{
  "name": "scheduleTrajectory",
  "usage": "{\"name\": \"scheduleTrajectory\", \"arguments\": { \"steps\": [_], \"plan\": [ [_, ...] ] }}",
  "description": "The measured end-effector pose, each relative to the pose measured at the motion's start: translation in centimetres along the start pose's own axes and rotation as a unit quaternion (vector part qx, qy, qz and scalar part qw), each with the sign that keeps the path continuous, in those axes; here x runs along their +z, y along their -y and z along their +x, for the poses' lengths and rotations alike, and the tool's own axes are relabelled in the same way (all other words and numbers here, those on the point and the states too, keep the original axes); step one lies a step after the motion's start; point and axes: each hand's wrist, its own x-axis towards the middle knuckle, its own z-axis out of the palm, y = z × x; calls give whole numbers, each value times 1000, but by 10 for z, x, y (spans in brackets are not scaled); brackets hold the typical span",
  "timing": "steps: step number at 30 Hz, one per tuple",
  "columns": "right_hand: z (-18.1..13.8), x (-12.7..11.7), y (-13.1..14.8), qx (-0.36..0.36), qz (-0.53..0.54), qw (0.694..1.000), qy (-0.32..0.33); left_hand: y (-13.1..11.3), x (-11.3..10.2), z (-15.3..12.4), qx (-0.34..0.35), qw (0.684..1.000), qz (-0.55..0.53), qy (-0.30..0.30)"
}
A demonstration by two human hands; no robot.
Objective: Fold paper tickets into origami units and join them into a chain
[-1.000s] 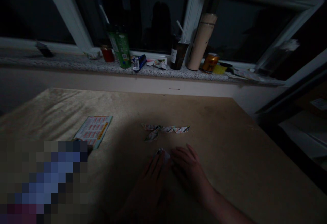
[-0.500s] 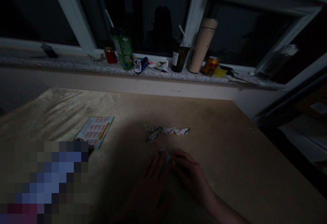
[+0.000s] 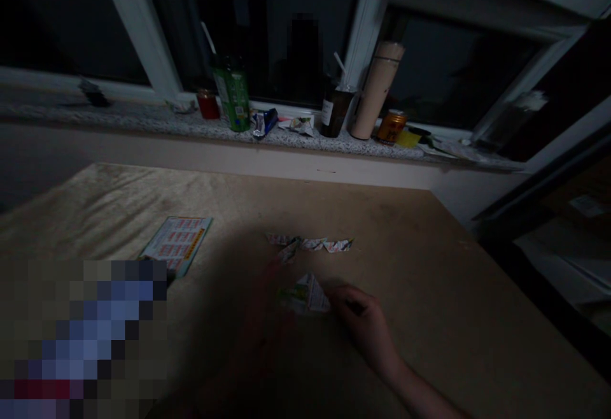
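A folded piece of printed paper (image 3: pixel 308 295), with a pointed top and a green patch at its left, lies on the table before me. My right hand (image 3: pixel 365 320) is curled, its fingertips pinching the paper's right corner. To the left of the paper is my left hand (image 3: pixel 260 320), dark and blurred, with finger and thumb seemingly apart. Whether it touches the paper's left edge is hard to see. Just beyond lie several small folded paper pieces (image 3: pixel 312 244), set in a row with one slanting toward me.
A printed card (image 3: pixel 179 241) lies on the tabletop (image 3: pixel 429 266) at left, near a pixelated blue area. Along the stone windowsill (image 3: pixel 286 139) stand a green container (image 3: pixel 236 100), a dark cup with a straw (image 3: pixel 334 113), a pink flask (image 3: pixel 377 91) and an orange can (image 3: pixel 391 127).
My left hand has come off the paper and moved left, uncovering it. The paper now looks wider and more spread out. My right hand has shifted slightly right and stays at its corner.
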Motion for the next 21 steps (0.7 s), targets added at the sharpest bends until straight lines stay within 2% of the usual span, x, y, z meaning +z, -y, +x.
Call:
{"name": "scheduleTrajectory", "arguments": {
  "steps": [2,3,4,8,11,14,17,21],
  "plan": [
    [0,1,1,16,29,999,-8,-2,1,6,-70,991,-108,-21],
    [0,2,2,20,48,999,-14,-4,1,8,-80,989,-126,-19],
    [0,3,2,22,67,997,-21,-6,1,10,-87,986,-142,-8],
    [0,8,4,17,109,993,-34,-20,-3,12,-236,931,-273,57],
    [2,10,5,15,99,994,-30,-29,-7,14,-320,904,-271,82],
    [7,13,8,9,91,995,-44,-33,-9,17,-350,906,-225,82],
    [9,17,10,21,123,991,-52,-35,-9,18,-356,904,-227,67],
    [4,24,11,56,127,990,-15,-35,-9,16,-360,902,-230,53]
  ]
}}
